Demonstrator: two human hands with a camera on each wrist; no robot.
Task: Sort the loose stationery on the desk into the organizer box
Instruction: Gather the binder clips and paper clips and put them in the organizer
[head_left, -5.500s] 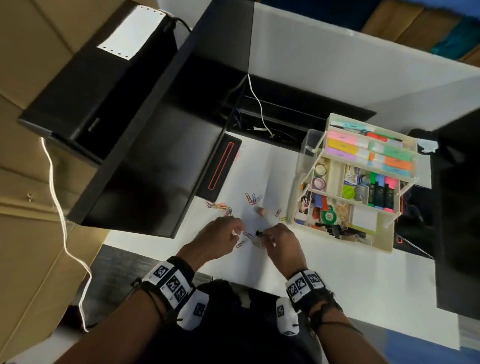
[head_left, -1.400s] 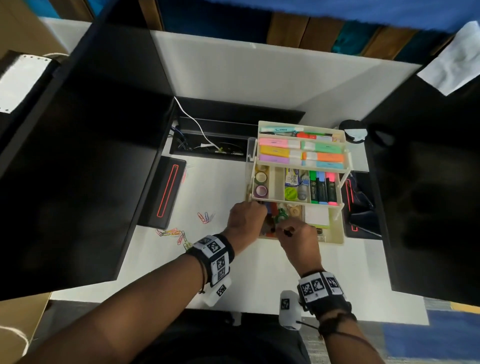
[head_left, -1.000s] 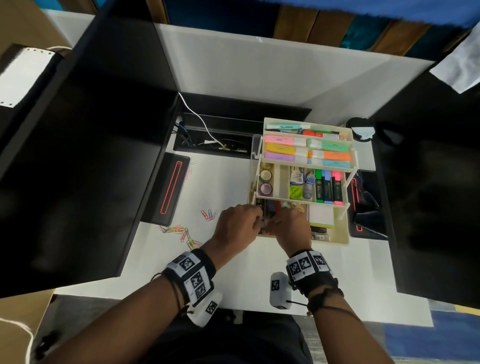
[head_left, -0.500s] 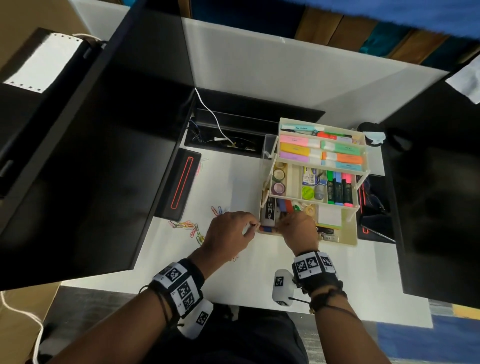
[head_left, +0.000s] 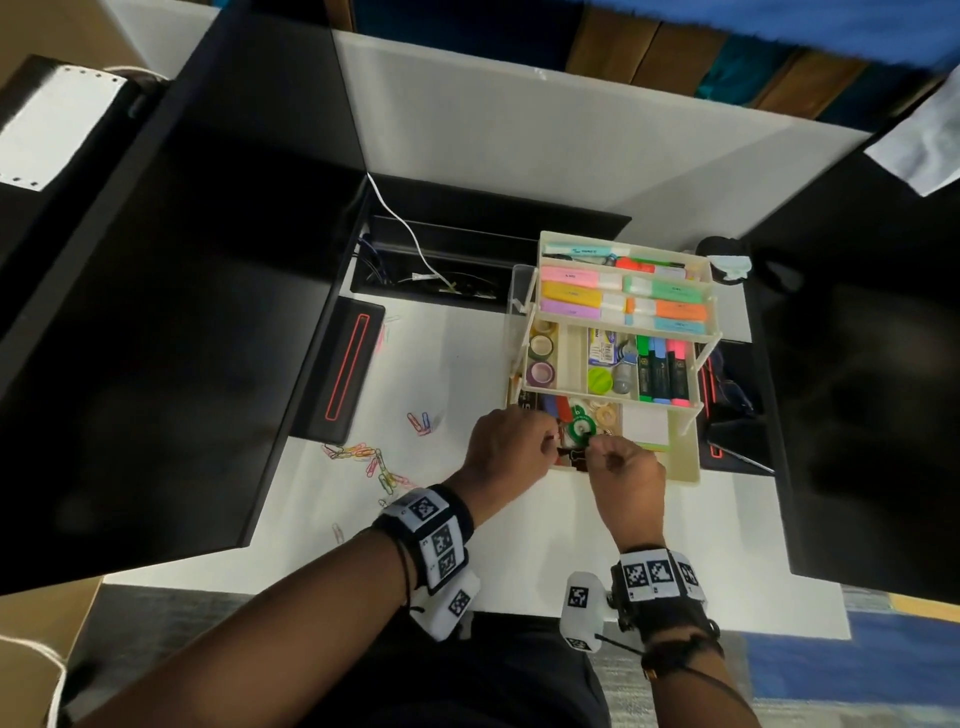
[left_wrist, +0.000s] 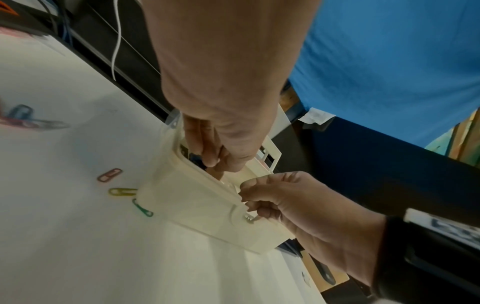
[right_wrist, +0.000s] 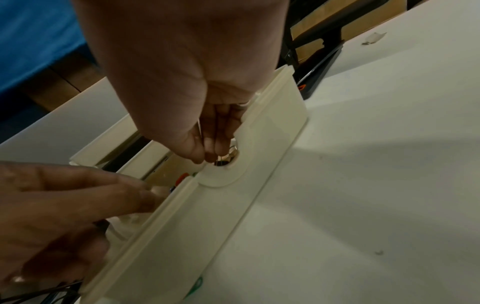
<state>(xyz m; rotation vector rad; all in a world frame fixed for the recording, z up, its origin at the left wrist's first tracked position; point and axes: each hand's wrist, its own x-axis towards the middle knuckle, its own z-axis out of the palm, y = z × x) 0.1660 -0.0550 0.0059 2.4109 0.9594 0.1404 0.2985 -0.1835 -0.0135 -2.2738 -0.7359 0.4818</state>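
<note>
The cream tiered organizer box (head_left: 681, 467) stands open on the white desk, with highlighters, tape rolls and small items in its trays. My left hand (head_left: 511, 447) reaches into the box's front left compartment (left_wrist: 202, 209), fingertips bunched against the thumb (left_wrist: 215, 160); what they hold is hidden. My right hand (head_left: 621, 462) hovers at the notch in the front wall (right_wrist: 207, 226), fingers curled, pinching a thin wire paper clip (left_wrist: 250, 219). Loose coloured paper clips (head_left: 371, 460) lie on the desk to the left, and a few (left_wrist: 122, 191) lie against the box's corner.
A big black monitor (head_left: 156, 312) overhangs the desk's left side, with a black device with a red outline (head_left: 345, 379) beside it. An open cable tray (head_left: 441, 260) sits behind the box. Dark items (head_left: 727, 415) lie right of the box, beside another black panel (head_left: 857, 415).
My left hand has shifted right from the box's front left corner to over the compartment. The right hand has stayed at the front wall. The head view has swung a little.
</note>
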